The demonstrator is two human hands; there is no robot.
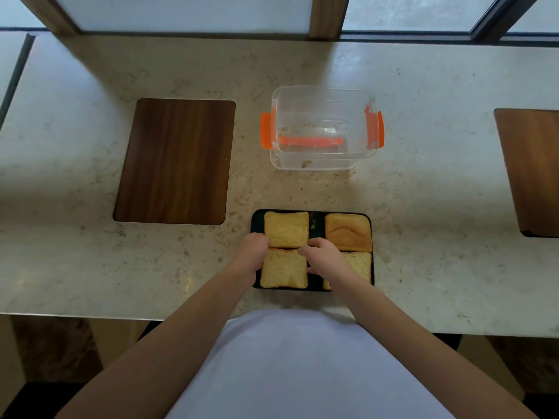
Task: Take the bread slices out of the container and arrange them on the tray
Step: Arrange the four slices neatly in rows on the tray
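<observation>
Four bread slices lay on the dark tray [256, 220] at lower centre; both hands worked the near-left slice [283, 269].

The left hand [253, 252] gripped that slice's left edge and the right hand [323, 257] its right edge, fingers curled, seemingly pinching it, though the grip was partly hidden. Above the tray stood the clear container [322, 128] with orange latches, holding only crumbs. A wooden board [175, 160] lay at centre left.

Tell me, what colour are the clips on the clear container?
Orange clips on the container; head view shows them.
</observation>
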